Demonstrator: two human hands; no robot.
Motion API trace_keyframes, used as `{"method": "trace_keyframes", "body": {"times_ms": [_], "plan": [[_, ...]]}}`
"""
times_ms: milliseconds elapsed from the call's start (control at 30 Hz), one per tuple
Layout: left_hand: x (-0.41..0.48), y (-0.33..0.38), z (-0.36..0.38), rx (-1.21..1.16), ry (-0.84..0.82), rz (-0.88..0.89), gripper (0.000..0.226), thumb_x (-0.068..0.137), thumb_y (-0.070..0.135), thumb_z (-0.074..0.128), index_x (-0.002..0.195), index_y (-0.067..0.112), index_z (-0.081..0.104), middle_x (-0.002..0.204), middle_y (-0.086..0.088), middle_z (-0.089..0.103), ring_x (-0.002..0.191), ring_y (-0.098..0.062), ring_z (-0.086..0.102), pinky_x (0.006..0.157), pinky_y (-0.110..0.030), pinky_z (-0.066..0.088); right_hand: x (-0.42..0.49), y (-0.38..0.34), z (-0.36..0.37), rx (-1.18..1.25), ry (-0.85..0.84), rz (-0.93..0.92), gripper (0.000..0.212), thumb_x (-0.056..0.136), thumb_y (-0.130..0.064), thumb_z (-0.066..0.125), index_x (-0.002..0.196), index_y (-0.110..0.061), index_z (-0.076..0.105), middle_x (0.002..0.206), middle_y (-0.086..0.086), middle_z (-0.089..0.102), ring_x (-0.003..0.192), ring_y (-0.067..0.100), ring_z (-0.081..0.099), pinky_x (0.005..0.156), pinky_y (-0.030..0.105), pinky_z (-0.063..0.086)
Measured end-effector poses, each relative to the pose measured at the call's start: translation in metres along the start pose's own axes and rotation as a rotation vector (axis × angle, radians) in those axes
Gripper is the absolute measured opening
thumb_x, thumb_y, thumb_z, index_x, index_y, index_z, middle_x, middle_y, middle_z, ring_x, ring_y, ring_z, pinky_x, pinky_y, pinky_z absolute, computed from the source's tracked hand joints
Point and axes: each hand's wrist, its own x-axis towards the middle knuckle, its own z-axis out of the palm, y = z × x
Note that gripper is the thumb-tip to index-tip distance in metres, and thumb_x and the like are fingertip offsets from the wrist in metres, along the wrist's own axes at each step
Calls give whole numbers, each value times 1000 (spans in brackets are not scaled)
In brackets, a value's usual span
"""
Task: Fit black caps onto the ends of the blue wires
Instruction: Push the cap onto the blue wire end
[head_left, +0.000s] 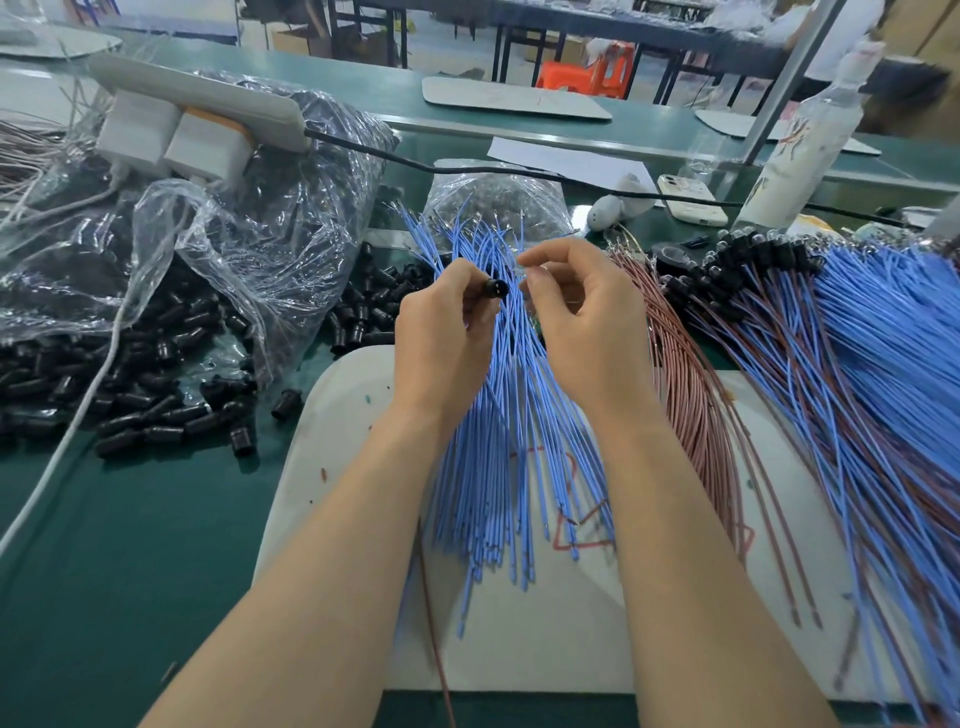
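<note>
Now the left hand (441, 322) is gripping a black cap (496, 288). The right hand (576, 306) is curling thumb & forefinger together above the blue wires (498, 441); can't tell if a wire's pinched. Both are hovering at the white mat's (332, 415) far edge. Prob. needs the tip lined up w/ the bore, then a straight push. Loose caps (156, 410) are crowding the mat's left edge, brown wires (691, 389) the right.

Bright, even light — shadows on the green table (130, 519) are soft and faint. Glare streaks the plastic bags (218, 244). Wide-angle distortion bends the edges; the blue wires (893, 322) at far right and the bottle (810, 135) smear into blur — the centre is sharp.
</note>
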Motion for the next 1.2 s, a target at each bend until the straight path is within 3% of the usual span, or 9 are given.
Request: {"method": "trace_keyframes", "body": {"times_ms": [67,233,367,633,900,1033,1100,1200], "plan": [[0,0,0,-18,5,9,3,86,9,62,83,10,61,68,4,64,61,-11,54,64,-29,48,1,-1,-4,38,-7,27,10,91,-10,59,95,-20,61,76,-4,66,71,14,63,69,23,51],[1,0,1,-54,26,0,7,86,9,63,80,10,61,63,12,60,56,-2,50,59,-15,40,4,-5,-8,81,-74,13,10,87,-8,66,91,-17,63,83,-6,68,79,5,65,76,17,51],[2,0,1,-40,33,0,9,86,9,63,78,12,60,63,10,60,56,-5,49,61,-25,44,3,-6,-8,59,-81,2,12,86,-7,67,90,-18,68,82,-9,69,76,2,66,76,15,51],[0,2,0,-2,28,-10,7,87,11,61,81,6,60,69,-6,66,68,-28,58,67,-43,50,-1,-10,-2,-132,-3,-61,9,86,-8,66,90,-13,72,79,-7,68,74,5,64,77,19,52],[0,4,-1,120,-16,27,12,89,17,57,81,9,59,66,-4,63,61,-27,49,64,-44,49,-1,-3,3,-197,45,-87,9,85,-7,65,89,-11,72,79,-5,68,73,8,63,76,23,51],[-1,6,-3,-20,-193,20,15,89,14,64,103,11,64,85,-3,70,78,-15,66,80,-31,53,6,10,-6,-112,17,35,12,86,-7,66,93,-12,74,78,-10,67,75,1,64,81,22,53],[-1,7,-3,-34,-217,51,12,89,11,64,100,10,67,84,-2,71,75,-7,63,74,-17,50,8,16,-9,-68,-5,82,13,86,-6,66,94,-12,74,81,-9,68,76,1,64,84,24,53],[-1,7,-3,-22,-204,62,9,88,10,65,95,9,69,79,0,69,72,-8,62,68,-8,45,9,22,-8,-5,-36,126,13,86,-5,67,94,-12,73,85,-3,70,81,8,67,86,28,54]]}}
